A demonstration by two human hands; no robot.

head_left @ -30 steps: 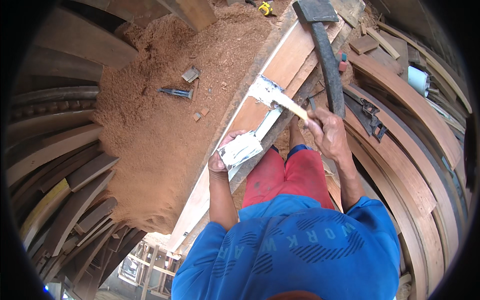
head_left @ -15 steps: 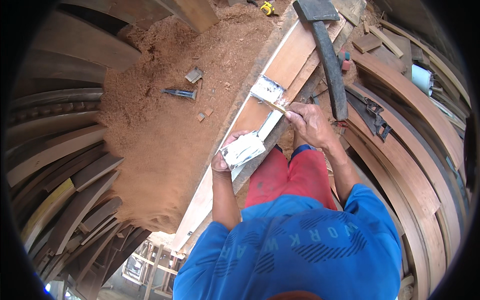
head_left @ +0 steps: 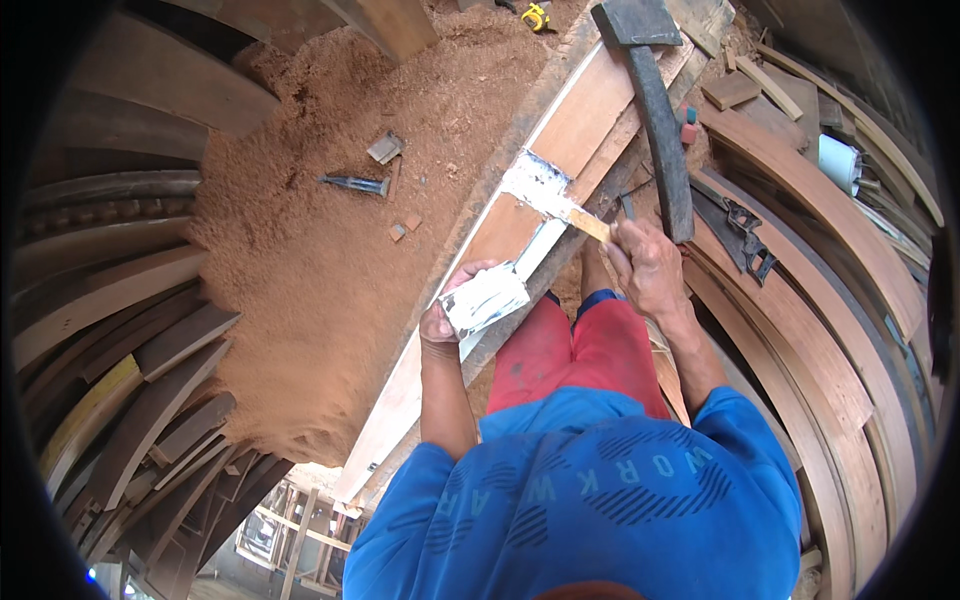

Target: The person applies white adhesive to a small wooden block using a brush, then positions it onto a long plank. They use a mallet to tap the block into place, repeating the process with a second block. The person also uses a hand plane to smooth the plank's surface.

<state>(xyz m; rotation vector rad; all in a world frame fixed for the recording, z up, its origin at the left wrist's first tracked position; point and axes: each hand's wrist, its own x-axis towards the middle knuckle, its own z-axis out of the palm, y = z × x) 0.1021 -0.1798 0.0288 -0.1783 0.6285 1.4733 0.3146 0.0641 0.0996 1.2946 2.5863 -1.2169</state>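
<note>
My right hand (head_left: pixel 645 262) is closed around a small flat wooden stick (head_left: pixel 590 224). The stick's far end touches wet white paste (head_left: pixel 537 184) spread across a long wooden beam (head_left: pixel 585 115). My left hand (head_left: pixel 447 305) is wrapped round a white-smeared block-like piece (head_left: pixel 485 299) with dark streaks; whether it is a container or a wood part I cannot tell. That piece sits over the beam, nearer to me than the pasted patch. A white strip (head_left: pixel 540 249) runs along the beam's right side between the two.
A heavy dark mallet (head_left: pixel 660 130) lies over the beam's far end. Sawdust (head_left: pixel 310 280) covers the ground to the left, with a chisel (head_left: pixel 355 185) on it. At the far edge is a yellow tape measure (head_left: pixel 535 17). A handsaw (head_left: pixel 742 235) lies on stacked boards (head_left: pixel 800 300) at right.
My right hand has drawn back toward the right with the stick, so more of the stick shows, with its end now at the paste's right edge. My left hand stays put.
</note>
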